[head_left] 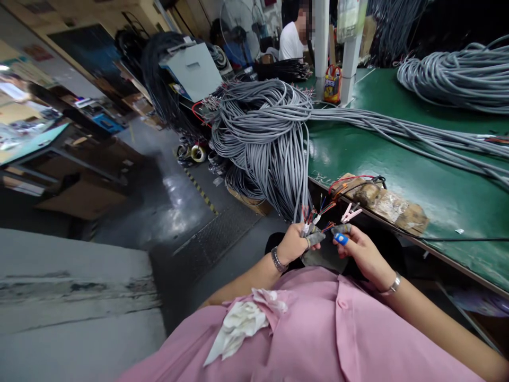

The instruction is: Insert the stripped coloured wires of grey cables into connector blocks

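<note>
My left hand [295, 245] is closed around the end of a grey cable, with grey wrapping on its fingers. Thin coloured wires [328, 226] fan out from that cable end towards my right hand [361, 253]. The right thumb wears a blue cover, and thumb and forefinger are pinched together at the wire tips. Right above my hands, more stripped cable ends show red, blue and orange wires with white sleeves [316, 219]. They belong to a large bundle of grey cables [274, 143] draped over the table edge. A pink clip [350, 213] stands just beyond my right hand.
A tape-wrapped block [392, 206] lies along the edge of the green table [449, 185]. Grey cables run right across it, and another coil [457, 74] lies at the back right. A co-worker in white [291, 41] sits behind. A grey box [193, 71] stands far left.
</note>
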### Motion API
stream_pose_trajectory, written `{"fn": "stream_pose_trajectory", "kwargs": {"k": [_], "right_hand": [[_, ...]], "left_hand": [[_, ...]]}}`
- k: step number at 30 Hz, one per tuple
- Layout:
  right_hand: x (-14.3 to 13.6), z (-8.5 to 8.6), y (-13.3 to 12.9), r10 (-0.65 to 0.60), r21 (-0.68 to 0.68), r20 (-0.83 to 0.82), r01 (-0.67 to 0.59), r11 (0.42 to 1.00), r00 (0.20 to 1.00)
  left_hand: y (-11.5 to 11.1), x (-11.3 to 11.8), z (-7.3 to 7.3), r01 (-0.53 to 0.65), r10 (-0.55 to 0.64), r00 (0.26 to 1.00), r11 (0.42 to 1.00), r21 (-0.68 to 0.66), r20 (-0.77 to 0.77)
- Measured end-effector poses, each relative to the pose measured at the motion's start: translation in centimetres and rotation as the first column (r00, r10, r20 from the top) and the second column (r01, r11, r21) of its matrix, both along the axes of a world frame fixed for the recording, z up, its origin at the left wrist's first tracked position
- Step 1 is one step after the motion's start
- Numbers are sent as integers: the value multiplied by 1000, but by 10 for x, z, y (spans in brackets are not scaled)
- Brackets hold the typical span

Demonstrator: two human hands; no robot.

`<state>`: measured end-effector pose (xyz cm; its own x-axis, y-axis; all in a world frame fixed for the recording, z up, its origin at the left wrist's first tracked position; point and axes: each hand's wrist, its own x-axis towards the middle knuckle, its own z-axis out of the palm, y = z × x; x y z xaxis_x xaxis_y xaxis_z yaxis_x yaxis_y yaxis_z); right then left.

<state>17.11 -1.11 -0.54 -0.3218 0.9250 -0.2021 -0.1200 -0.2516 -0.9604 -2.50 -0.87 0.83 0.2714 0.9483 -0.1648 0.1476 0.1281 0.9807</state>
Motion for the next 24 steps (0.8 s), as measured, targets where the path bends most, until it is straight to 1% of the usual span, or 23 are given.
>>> {"fn": "stream_pose_trajectory", "kwargs": {"k": [1, 3, 5, 7, 10, 13, 16, 18, 21, 22, 24], "right_hand": [[-3, 2, 1, 17, 37, 36, -18, 999, 999], [-11, 3, 3, 10, 95, 127, -22, 995, 992], [-17, 2, 6, -22, 102, 169, 5, 995, 985], [-19, -1, 7, -29, 47, 104, 24, 999, 994], [-18, -5, 5, -32, -78, -97, 25, 997, 995], [-16, -7, 3, -62, -183, -216, 22, 983, 974], [-14, -7, 4, -92, -224, -261, 32, 974, 961], [-14, -6, 6, -104, -178, -214, 66, 982, 971], [-16, -3, 10, -85, -27, -46, 84, 996, 995], [-17, -2, 12, -77, 8, 5, 77, 997, 997], [-18, -2, 14, -77, 19, 49, 76, 997, 996]], "left_hand": [[0, 2, -1, -9, 9, 1000, 1000, -20, 16], [-1, 7, -5, -17, 18, 999, 1000, -19, 28], [-2, 10, -10, -43, 43, 999, 999, 0, 32], [-2, 12, -12, -81, 81, 995, 997, -11, 50], [0, 11, -11, -100, 106, 990, 993, -70, 96], [2, 8, -6, -48, 55, 991, 997, -57, 119], [2, 5, -4, 32, -31, 996, 999, -9, 78], [2, 3, -6, 91, -91, 996, 996, -16, 21], [3, 4, -12, 143, -145, 989, 987, -67, -16], [3, 5, -14, 135, -136, 991, 988, -76, 2], [3, 7, -16, 67, -60, 995, 994, -86, 83]]}}
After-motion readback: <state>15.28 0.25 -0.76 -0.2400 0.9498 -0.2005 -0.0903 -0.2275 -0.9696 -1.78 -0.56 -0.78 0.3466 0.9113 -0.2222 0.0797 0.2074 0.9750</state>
